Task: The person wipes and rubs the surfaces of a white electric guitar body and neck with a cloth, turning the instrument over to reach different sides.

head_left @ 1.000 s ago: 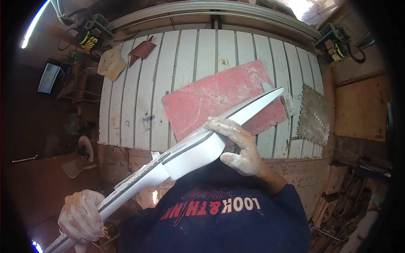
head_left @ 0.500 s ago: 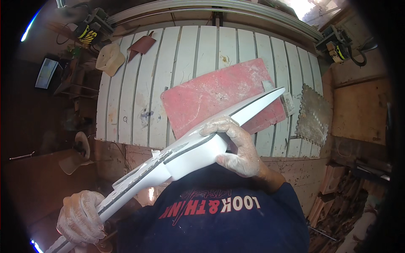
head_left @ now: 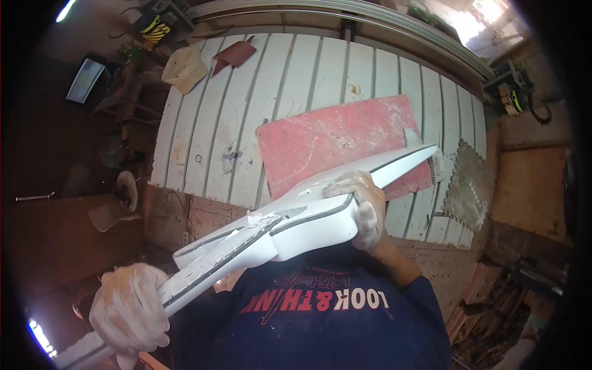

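A white, angular electric guitar (head_left: 320, 237) with a dark line along its edge slants across my front, off the table's surface. Its neck runs down to the lower left, and a long pointed horn reaches over a red pad. Wrapped round the neck, my dusty left hand (head_left: 131, 308) is closed. My right hand (head_left: 361, 203), also coated in white dust, grips the body near the base of the horn, fingers over the top face and thumb side at the edge. Bits of torn white material stick up where neck and body meet.
A white slatted table (head_left: 216, 142) bears the red pad (head_left: 327, 135), a brush (head_left: 436, 166), a grey foam mat (head_left: 470, 185), a beige cap (head_left: 185, 69) and a brown sheet (head_left: 235, 54). Beyond runs a metal rail (head_left: 345, 13). At left stand a fan (head_left: 126, 192) and a screen (head_left: 85, 80).
The whole view has shifted, with the table now farther right. My hands have tilted the guitar so more of its top face shows. Both hands keep their hold.
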Tool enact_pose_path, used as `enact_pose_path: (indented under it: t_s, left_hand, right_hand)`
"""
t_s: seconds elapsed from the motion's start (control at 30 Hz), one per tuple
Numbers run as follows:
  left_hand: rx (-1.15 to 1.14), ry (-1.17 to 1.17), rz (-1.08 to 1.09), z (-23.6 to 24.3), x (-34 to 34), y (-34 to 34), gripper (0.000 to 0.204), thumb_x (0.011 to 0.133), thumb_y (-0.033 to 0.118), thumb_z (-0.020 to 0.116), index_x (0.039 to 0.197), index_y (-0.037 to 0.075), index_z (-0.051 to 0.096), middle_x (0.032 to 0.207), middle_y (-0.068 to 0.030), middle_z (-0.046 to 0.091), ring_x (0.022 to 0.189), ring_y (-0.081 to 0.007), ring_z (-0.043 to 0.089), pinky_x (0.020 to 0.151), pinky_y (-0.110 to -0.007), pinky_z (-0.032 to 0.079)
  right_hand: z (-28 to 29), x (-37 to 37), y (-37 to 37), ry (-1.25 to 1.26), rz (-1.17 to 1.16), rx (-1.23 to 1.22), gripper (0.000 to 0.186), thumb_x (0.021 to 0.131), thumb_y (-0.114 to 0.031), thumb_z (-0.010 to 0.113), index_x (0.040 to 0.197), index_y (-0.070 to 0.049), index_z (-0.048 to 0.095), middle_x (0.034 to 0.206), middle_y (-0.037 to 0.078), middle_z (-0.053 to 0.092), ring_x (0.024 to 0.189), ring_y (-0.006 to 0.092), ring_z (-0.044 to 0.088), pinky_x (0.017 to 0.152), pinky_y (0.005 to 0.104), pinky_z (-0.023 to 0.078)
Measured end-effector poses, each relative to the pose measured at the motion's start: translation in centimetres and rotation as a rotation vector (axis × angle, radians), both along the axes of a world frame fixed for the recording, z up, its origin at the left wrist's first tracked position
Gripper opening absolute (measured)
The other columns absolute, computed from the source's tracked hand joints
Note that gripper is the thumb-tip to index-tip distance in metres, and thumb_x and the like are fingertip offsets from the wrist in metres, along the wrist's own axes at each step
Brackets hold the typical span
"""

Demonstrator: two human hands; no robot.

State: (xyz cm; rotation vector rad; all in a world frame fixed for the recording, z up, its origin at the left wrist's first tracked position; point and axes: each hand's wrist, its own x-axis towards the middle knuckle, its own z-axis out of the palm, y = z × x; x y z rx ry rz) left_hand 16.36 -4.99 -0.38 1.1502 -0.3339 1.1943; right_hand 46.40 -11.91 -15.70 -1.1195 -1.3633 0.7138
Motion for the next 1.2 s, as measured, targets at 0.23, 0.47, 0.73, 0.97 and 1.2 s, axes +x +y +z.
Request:
enact_pose_path:
  t_s: [0.23,0.47,0.73,0.97,1.2]
  left_hand:
    - [-0.046,0.166,0.436,-6.3,1.5,0.6,0.040,0.082,0.015,0.083,0.104,0.016,0.049,0.086,-0.0010,0.067,0.078,-0.0120,0.067,0.077,-0.027,0.055]
    - [0.302,0.977,0.921,-9.5,6.1,-0.5,0.060,0.078,0.021,0.084,0.116,0.004,0.041,0.096,-0.0118,0.070,0.095,-0.0254,0.068,0.093,-0.043,0.054]
    - [0.134,0.826,0.717,-11.4,9.5,-0.5,0.075,0.071,0.026,0.090,0.122,0.000,0.041,0.109,-0.0187,0.064,0.106,-0.0334,0.067,0.096,-0.046,0.053]
    - [0.039,0.733,0.774,-12.3,8.2,1.1,0.066,0.072,0.026,0.090,0.115,0.001,0.047,0.103,-0.0179,0.065,0.098,-0.0311,0.070,0.091,-0.043,0.056]
    - [-0.018,0.700,0.680,-14.1,5.0,3.2,0.065,0.077,0.035,0.084,0.117,0.002,0.045,0.106,-0.0187,0.061,0.100,-0.0319,0.067,0.098,-0.050,0.053]
  right_hand:
    - [-2.6,-0.3,-0.1,-0.194,-0.186,0.104,0.088,0.099,-0.071,0.015,0.095,0.000,0.067,0.089,0.016,0.069,0.082,0.0336,0.064,0.078,0.0438,0.045]
    - [-3.8,0.6,1.0,-0.155,-0.265,0.121,0.090,0.100,-0.071,0.015,0.092,0.003,0.067,0.082,0.016,0.066,0.075,0.0309,0.063,0.074,0.0413,0.046]
    - [-5.1,3.5,0.7,-0.065,-0.291,0.068,0.097,0.095,-0.078,0.014,0.095,0.003,0.068,0.089,0.017,0.069,0.083,0.0324,0.066,0.075,0.0411,0.047]
    - [-8.4,7.8,-0.2,-0.724,-0.470,0.023,0.093,0.081,-0.087,0.030,0.106,-0.006,0.068,0.093,0.012,0.064,0.092,0.0321,0.062,0.086,0.0450,0.043]
    - [-12.9,15.6,-4.0,-0.783,-0.728,-0.062,0.059,0.101,-0.056,0.038,0.109,-0.007,0.070,0.099,0.014,0.067,0.098,0.0337,0.061,0.091,0.0453,0.042]
